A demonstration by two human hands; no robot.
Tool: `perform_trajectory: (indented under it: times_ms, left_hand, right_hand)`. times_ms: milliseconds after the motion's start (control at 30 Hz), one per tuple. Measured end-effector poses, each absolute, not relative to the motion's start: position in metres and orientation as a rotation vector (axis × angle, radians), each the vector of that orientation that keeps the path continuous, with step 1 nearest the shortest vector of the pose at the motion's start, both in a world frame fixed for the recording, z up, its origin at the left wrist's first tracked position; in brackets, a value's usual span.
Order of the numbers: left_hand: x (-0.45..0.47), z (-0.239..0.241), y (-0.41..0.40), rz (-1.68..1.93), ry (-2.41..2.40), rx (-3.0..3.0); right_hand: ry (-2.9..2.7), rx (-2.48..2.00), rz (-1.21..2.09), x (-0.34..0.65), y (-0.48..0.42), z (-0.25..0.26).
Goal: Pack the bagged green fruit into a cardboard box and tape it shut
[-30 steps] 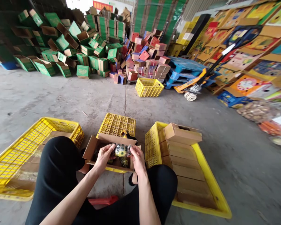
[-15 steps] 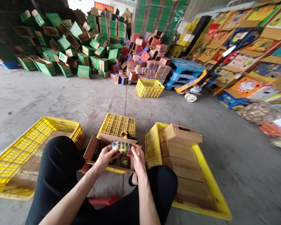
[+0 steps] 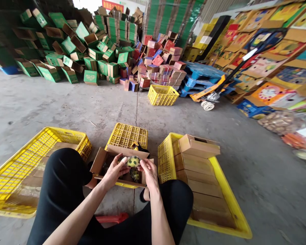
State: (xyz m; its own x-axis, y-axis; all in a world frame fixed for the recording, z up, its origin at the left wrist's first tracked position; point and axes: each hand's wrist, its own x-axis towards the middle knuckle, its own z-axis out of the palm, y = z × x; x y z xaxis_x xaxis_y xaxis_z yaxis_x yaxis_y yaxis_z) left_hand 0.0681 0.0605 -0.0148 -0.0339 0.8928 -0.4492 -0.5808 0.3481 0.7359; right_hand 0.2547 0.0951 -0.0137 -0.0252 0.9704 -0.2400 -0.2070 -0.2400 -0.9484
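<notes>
An open brown cardboard box (image 3: pixel 99 162) rests on a yellow crate (image 3: pixel 127 135) in front of my knees. Above it my left hand (image 3: pixel 116 169) and my right hand (image 3: pixel 148 172) pinch the two ends of a small yellow and dark item in clear wrap (image 3: pixel 133 161). More such wrapped items (image 3: pixel 135 175) lie inside the box. My fingers are closed on the wrap on both sides.
A yellow crate (image 3: pixel 220 200) on my right holds closed brown boxes (image 3: pixel 197 146). Another yellow crate (image 3: pixel 22 160) lies at my left. Farther off are a small yellow crate (image 3: pixel 162 95), piles of green boxes (image 3: pixel 73 44) and red boxes (image 3: pixel 158 61), and a pallet jack (image 3: pixel 209 97).
The wrapped item has been bunched shorter between my hands and turned, its yellow face now on top. My hands have drawn slightly closer together over the box.
</notes>
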Motion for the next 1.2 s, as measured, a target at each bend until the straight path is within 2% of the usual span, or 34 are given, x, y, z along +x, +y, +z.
perform_trajectory:
  times_ms: [200, 900, 1067, 1200]
  left_hand:
    - [0.065, -0.008, 0.055, 1.119, 0.883, 0.57]
    - [0.063, -0.017, 0.062, 1.116, 1.122, 0.451]
    - [0.063, -0.015, 0.061, 1.102, 1.12, 0.438]
    - [0.063, -0.012, 0.061, 1.096, 1.092, 0.419]
  right_hand:
    - [-0.819, -1.281, 1.431, 0.254, 0.097, -0.017]
    - [-0.989, -1.261, 1.439, 0.258, 0.095, -0.012]
    - [-1.156, -1.097, 1.506, 0.259, 0.092, -0.003]
    - [-1.197, -1.219, 1.535, 0.259, 0.091, -0.004]
